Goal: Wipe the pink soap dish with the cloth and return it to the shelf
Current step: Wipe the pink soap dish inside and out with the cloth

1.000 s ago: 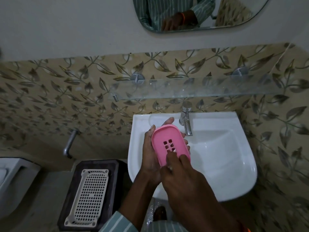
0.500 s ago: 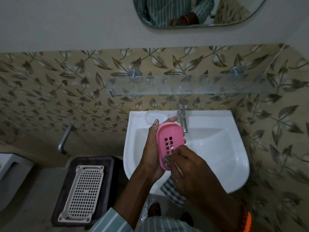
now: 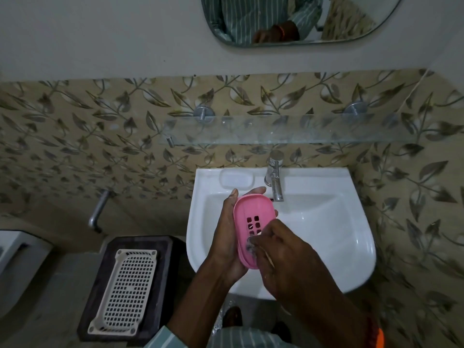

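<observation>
A: How do you reckon the pink soap dish [image 3: 252, 222] handles?

B: Light and stiff, I'd judge, a thin moulded plastic shell with drain slots. Probably slick if it is damp, so it wants cradling along its long edges rather than a pinch at one corner.

A: And that is how it is held?

B: Yes. The left hand [image 3: 227, 234] cups it from behind, thumb along the near long edge, fingertips showing past the far rim. The dish stands tilted on edge in that palm, above the white basin [image 3: 326, 234], slotted face turned towards the right hand.

A: The right hand?

B: The right hand [image 3: 283, 257] comes in from below the grip, fingers curled and bunched, pinching a small grey wad of cloth [image 3: 250, 246] against the lower part of the dish, just under the slots. Most of the cloth is hidden inside the fist.

A: The shelf?

B: The glass shelf [image 3: 288, 133] runs along the wall well above the grip, past the tap [image 3: 275, 177]. Both forearms reach up from the bottom of the view, wrists bent inward towards each other.

A: So the wiping is under way?

B: It looks so; the return to the shelf is not yet done.
</observation>
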A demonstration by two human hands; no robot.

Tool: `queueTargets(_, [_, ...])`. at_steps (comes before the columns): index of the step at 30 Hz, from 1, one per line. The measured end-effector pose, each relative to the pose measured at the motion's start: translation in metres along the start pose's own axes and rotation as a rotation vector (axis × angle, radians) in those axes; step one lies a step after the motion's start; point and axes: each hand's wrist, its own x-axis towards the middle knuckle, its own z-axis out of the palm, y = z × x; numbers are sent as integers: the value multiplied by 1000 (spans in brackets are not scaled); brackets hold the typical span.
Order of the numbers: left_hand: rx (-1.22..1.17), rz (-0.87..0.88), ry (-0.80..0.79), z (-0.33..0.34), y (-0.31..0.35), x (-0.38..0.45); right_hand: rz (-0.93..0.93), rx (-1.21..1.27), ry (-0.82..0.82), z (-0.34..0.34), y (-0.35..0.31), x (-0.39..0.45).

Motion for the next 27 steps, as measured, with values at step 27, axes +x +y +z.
queueTargets(27, [94,-14,45,-2,10,-6,36,36,167,12,-10,16])
